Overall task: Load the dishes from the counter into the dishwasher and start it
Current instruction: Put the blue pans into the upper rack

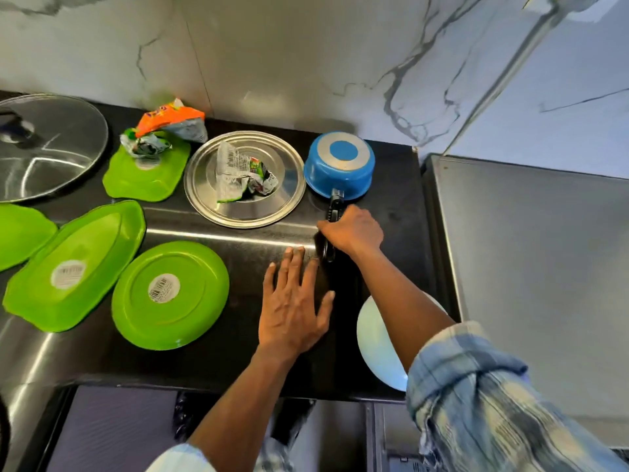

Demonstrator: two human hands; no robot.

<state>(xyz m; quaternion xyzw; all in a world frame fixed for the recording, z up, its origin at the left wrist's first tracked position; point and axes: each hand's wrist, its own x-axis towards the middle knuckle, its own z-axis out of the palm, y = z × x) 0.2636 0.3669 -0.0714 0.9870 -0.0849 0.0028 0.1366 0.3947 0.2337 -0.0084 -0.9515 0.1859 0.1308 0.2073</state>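
The right hand (354,233) is clamped around the black handle (335,206) of the blue saucepan (340,165), which sits upside down at the back right corner of the counter (238,240). The left hand (292,311) lies flat on the counter near the front edge, fingers spread, holding nothing. Just left of the saucepan, a steel plate (204,185) carries a crumpled wrapper (245,172). Toward the front left, 2 green dishes lie face down, stickers up: a round plate (170,294) and a long tray (78,267). A white plate (377,342) pokes out under the right forearm at the front right corner.
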